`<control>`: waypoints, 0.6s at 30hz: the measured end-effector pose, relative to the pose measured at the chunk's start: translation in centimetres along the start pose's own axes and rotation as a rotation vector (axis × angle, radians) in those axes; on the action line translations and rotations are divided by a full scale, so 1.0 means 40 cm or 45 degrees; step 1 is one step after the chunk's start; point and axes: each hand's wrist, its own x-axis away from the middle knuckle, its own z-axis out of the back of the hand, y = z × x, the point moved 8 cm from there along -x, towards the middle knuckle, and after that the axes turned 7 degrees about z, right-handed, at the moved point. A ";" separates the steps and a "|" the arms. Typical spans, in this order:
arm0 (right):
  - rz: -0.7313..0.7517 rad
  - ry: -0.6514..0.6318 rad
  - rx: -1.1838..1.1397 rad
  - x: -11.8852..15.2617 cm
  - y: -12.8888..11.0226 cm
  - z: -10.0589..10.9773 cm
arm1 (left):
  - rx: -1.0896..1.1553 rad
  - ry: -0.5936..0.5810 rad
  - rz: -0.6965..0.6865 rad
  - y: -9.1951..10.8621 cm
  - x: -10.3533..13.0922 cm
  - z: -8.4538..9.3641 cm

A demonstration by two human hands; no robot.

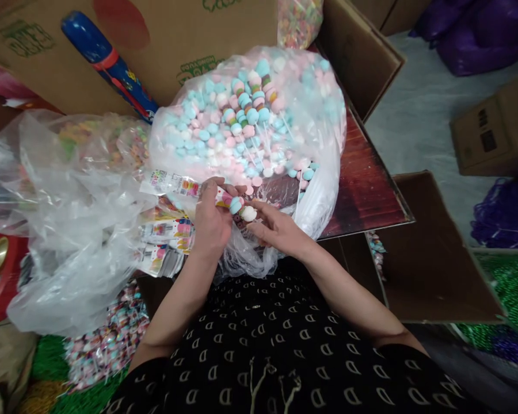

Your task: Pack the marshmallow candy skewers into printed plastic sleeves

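My left hand point(214, 221) is closed around a printed plastic wrapper point(189, 186), whose flat end sticks out to the left. From its right end a candy skewer point(242, 210) of blue, pink and white pieces pokes out. The fingers of my right hand point(273, 225) pinch at the white end piece of that skewer. Just beyond my hands lies a large clear bag point(190, 123) of loose pastel candies. Several finished-looking skewers point(254, 100) on white sticks rest on top of them. More printed wrappers point(166, 230) are stacked left of my left hand.
A crumpled clear bag point(82, 213) spreads over the left side. Behind it stands a blue tube point(107, 63) against a cardboard box point(172, 34). The dark red table's corner point(366, 184) juts out right, above an open carton point(435, 259). Wrapped candies point(107, 339) lie low left.
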 end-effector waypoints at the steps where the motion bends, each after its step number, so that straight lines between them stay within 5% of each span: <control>1: 0.050 -0.017 0.122 -0.005 -0.010 0.002 | -0.003 0.000 -0.008 0.002 0.001 -0.002; 11: 0.250 0.199 0.602 -0.028 -0.023 -0.023 | -0.047 0.050 -0.012 -0.027 0.010 -0.004; 18: 0.281 0.219 0.561 -0.031 -0.025 -0.024 | -0.095 -0.064 -0.034 -0.037 0.010 -0.009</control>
